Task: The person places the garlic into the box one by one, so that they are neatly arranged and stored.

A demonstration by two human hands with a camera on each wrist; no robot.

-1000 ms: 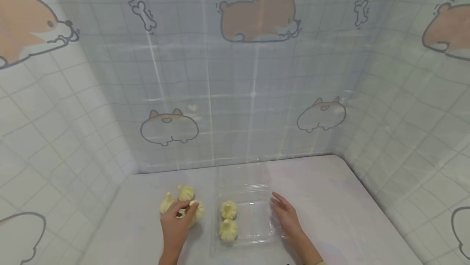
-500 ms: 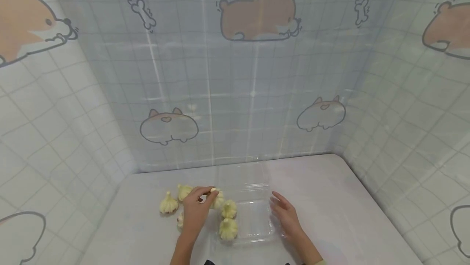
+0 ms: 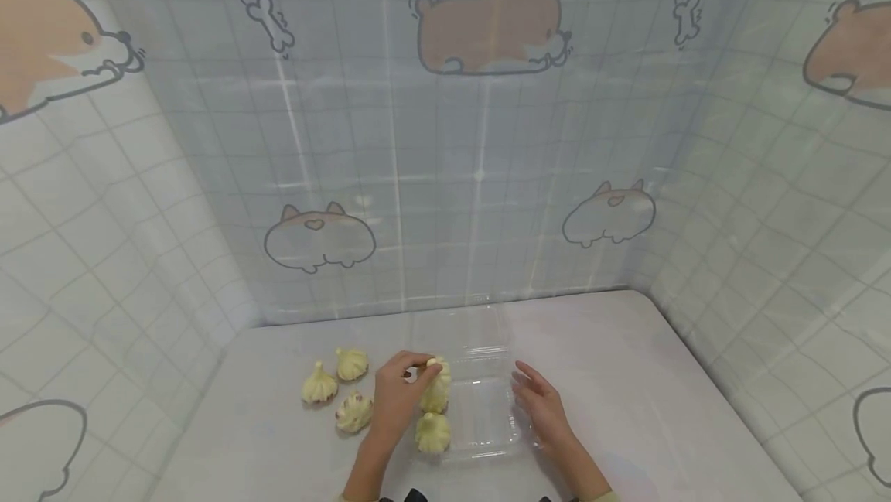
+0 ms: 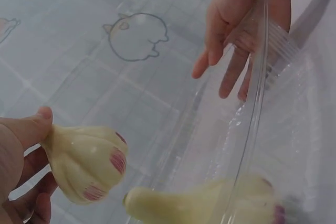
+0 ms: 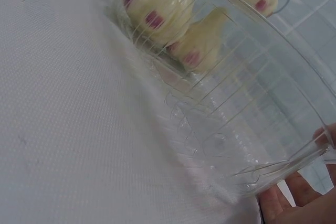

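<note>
My left hand pinches a pale garlic bulb by its stem. The bulb, marked with purple patches, hangs over the left part of an open clear plastic container. Two garlic bulbs stand inside along the container's left side: the nearer bulb shows fully in the head view, while the held one overlaps the farther. Fingers of my right hand are extended and relaxed at the container's right wall; in the right wrist view the fingertips lie right at its rim.
Left of my left hand, three more garlic bulbs lie on the white table: a left one, a back one and a near one. The clear lid lies folded back behind the container. A patterned curtain encloses the table.
My left hand has carried the garlic bulb rightward from the loose group to above the container, uncovering the near loose bulb. The right hand has stayed in place.
</note>
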